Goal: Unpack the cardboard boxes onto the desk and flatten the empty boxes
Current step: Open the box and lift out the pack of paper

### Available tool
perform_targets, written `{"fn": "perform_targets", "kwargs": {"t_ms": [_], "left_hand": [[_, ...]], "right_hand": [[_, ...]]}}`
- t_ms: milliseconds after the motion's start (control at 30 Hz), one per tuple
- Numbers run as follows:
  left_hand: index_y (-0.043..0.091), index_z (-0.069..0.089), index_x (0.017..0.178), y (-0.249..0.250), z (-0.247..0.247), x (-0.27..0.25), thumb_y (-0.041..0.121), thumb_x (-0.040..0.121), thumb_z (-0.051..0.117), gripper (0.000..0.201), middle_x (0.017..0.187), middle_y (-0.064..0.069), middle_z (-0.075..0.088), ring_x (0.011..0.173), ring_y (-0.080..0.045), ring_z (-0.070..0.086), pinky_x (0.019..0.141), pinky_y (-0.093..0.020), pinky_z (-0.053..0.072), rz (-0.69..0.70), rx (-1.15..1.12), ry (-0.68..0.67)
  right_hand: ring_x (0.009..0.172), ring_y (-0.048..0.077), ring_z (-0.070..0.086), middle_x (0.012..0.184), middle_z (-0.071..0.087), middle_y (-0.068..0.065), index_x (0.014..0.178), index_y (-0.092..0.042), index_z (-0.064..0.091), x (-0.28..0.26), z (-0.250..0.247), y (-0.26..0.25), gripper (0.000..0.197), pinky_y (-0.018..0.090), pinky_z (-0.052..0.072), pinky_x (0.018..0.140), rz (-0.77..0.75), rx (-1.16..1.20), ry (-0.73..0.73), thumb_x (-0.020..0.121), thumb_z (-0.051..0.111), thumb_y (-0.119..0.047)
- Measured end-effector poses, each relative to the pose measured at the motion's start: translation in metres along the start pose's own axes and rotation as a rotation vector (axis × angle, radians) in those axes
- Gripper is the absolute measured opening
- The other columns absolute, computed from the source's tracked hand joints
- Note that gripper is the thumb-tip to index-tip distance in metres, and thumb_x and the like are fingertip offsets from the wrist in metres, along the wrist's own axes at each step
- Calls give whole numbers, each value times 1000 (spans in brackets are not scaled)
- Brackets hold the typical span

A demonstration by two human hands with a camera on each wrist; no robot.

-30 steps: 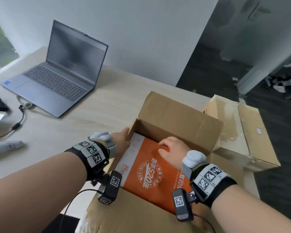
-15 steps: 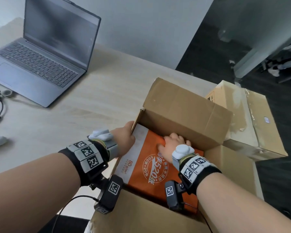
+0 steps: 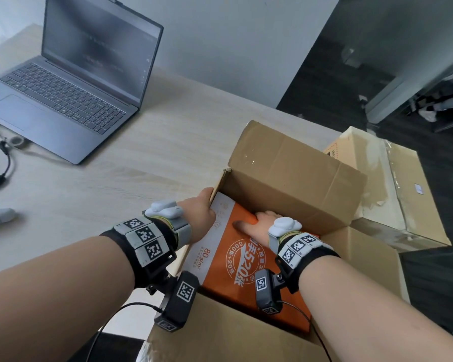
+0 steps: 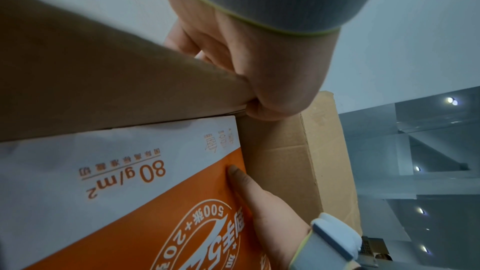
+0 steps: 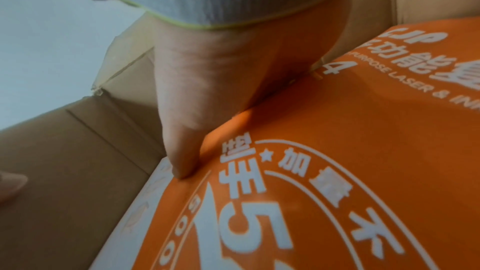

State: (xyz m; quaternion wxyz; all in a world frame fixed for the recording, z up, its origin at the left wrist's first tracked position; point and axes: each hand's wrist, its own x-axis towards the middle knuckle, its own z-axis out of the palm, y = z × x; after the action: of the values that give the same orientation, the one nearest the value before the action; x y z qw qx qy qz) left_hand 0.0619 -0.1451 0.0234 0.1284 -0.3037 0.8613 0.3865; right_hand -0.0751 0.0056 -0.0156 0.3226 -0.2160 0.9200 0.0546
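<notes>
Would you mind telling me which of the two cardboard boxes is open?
The nearer cardboard box, where both hands are working: its flaps stand up, showing an orange paper ream inside. The farther box, behind it to the right, is closed.

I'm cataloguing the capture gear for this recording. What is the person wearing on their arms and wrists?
Both forearms are bare, with no sleeves. Each wrist carries a black band set with white squares bearing black square-code markers, a grey strap edged yellow-green topped by a pale rounded pod, and a black camera block hanging beneath, with a thin black cable.
</notes>
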Motion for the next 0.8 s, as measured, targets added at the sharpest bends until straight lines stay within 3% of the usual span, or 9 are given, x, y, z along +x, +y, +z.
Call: {"fn": "perform_targets", "kwargs": {"t_ms": [233,400,533,600,700,800], "left_hand": [[21,40,141,3,2,0,15,101,39,40,98,-8,67,78,-23,61,63,-31,42,-1,-5,27],[20,40,141,4,5,1,15,102,39,40,101,-10,68,79,-23,61,65,-31,42,-13,0,49],[21,38,144,2,7,3,15,101,39,43,105,-11,69,85,-27,64,71,-36,48,-28,10,57],[20,38,144,2,6,3,14,101,40,43,104,-11,69,81,-25,62,67,-34,45,-34,8,61],[20,39,143,0,4,1,14,100,40,44,95,-9,65,73,-23,57,62,-33,39,-26,8,54],[20,39,144,0,4,0,15,100,39,44,94,-8,64,75,-23,58,63,-33,40,-29,-2,49]], "right_hand": [[126,33,51,144,46,9,141,-24,52,-3,5,-3,109,47,40,106,38,-23,-34,62,32,-95],[116,32,58,131,61,10,139,-19,50,1,-2,-2,117,46,46,101,39,121,-41,54,37,-97],[101,28,64,114,66,7,131,-19,56,3,-17,-3,101,42,52,94,16,129,-98,62,46,-91],[93,25,66,106,69,4,125,-19,60,2,-24,-2,90,39,54,90,-12,110,-127,66,52,-86],[93,24,67,106,69,5,119,-17,63,-6,-36,1,63,34,55,83,-79,90,-166,79,66,-65],[96,23,67,109,70,3,118,-20,63,-20,-47,9,53,36,56,86,-149,59,-162,78,76,-52]]}}
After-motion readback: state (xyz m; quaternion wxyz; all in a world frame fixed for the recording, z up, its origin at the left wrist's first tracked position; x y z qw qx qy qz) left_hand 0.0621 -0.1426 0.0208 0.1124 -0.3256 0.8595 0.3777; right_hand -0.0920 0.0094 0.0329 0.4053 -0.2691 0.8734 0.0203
